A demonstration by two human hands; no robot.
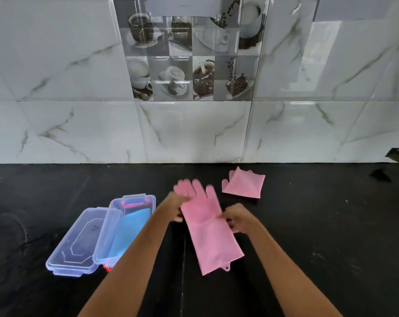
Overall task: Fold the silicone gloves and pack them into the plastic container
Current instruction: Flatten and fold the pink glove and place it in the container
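A long pink silicone glove lies stretched out on the black counter, fingers pointing toward the wall. My left hand grips its left edge near the palm, partly hidden under the glove. My right hand pinches its right edge at the thumb area. A second pink glove, folded into a square, rests farther back to the right. To the left stands the clear plastic container with blue gloves folded inside it.
The container's clear lid lies flat beside it on the left. A marble-tiled wall closes the back of the black counter. A small dark object sits at the far right against the wall.
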